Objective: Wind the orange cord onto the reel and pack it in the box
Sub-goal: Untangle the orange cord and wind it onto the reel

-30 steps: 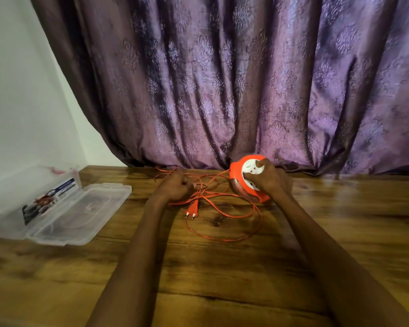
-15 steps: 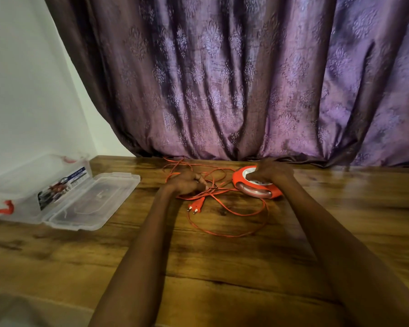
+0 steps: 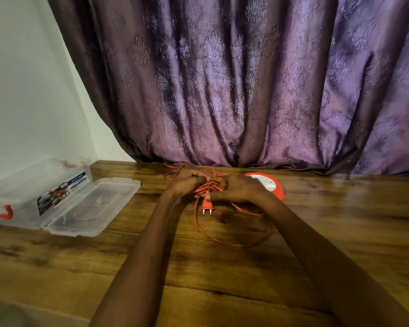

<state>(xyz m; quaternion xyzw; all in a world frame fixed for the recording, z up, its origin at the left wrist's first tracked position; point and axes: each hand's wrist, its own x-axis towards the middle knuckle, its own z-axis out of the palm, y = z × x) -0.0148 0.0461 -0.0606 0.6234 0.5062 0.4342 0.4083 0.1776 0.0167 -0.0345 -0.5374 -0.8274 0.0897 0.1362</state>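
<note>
1. Your left hand [image 3: 184, 184] is curled w/ fingers closed on a bunch of the orange cord [image 3: 222, 241], at the far middle of the counter [image 3: 222, 279].
2. Your right hand [image 3: 240, 188] sits just beside the left, fingers bent round the same tangle; thumb side pinches the cord right above the plug [image 3: 207, 204].
3. Plug hangs below both hands, two pins pointing toward you; can't tell if it touches the counter.
4. Rest of the cord lies loose: one big loop on the counter nearer you, more strands behind the left hand, up by the curtain [image 3: 246, 90].
5. Reel [image 3: 273, 187] is orange w/ a white face, lying on the counter just right of your right hand, partly hidden by it. Neither hand grips it.
6. Box [image 3: 21, 192] is clear plastic w/ red latches, at the counter's left edge by the wall, well apart from the cord. Its lid [image 3: 92, 206] is flipped open, flat on the counter.
</note>
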